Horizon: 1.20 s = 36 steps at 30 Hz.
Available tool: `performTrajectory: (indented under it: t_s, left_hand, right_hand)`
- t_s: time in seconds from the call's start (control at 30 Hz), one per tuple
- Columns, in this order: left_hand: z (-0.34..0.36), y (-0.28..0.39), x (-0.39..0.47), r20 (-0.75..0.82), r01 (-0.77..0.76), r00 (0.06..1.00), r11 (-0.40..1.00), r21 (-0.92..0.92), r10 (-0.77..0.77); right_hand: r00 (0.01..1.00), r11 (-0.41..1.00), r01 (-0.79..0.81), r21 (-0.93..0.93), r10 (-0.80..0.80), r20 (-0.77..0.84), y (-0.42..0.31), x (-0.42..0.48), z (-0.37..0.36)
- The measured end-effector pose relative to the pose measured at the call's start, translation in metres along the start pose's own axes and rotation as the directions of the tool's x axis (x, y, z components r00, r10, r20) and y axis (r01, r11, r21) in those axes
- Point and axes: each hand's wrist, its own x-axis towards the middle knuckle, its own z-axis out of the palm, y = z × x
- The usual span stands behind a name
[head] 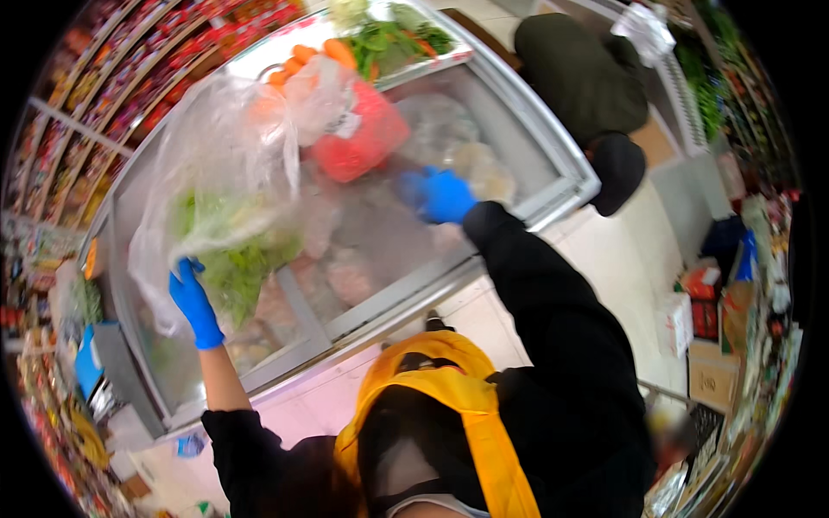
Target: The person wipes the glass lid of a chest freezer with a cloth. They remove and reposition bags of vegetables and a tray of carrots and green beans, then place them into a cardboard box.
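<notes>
My left hand [194, 304], in a blue glove, has its fingers at the lower edge of a large clear plastic bag [214, 149] holding leafy green vegetables [239, 265]; whether they grip it is hard to tell. The bag lies over the glass top of a chest freezer [382, 311]. My right hand [448, 195], also blue-gloved and blurred, is over the freezer's right part, below a bag of red goods [363, 129] with a white label. Nothing plainly shows in its fingers. Frosty packages lie inside the freezer.
Carrots [340, 53] and a tray of greens and peppers [401, 48] stand at the freezer's far end. A person in dark clothes and a black cap [618, 171] bends beside its right corner. Packed shelves [123, 65] line the left; cardboard boxes [712, 375] stand at the right.
</notes>
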Motion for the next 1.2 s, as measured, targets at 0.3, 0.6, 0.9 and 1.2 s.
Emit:
performTrajectory:
  t_s: [0.3,0.6,0.9,1.2]
  left_hand:
    - [-0.122,-0.013,0.068,-0.120,0.248,0.957,0.960,-0.130,-0.264]
    - [-0.088,-0.031,-0.090,-0.420,0.206,0.895,0.974,0.095,-0.149]
    - [0.022,-0.100,-0.059,-0.049,0.355,0.904,0.810,-0.467,-0.425]
    - [0.005,-0.180,0.040,0.050,0.229,0.972,0.880,-0.417,-0.229]
  right_hand:
    - [0.890,0.878,-0.449,-0.166,0.421,-0.177,0.272,0.029,-0.056]
    - [0.865,0.832,-0.500,-0.240,0.495,-0.087,0.187,0.020,-0.059]
    - [0.973,0.973,0.228,0.017,-0.229,0.035,-0.034,-0.066,-0.003]
    - [0.928,0.932,-0.362,-0.020,0.358,-0.103,0.170,-0.083,-0.065]
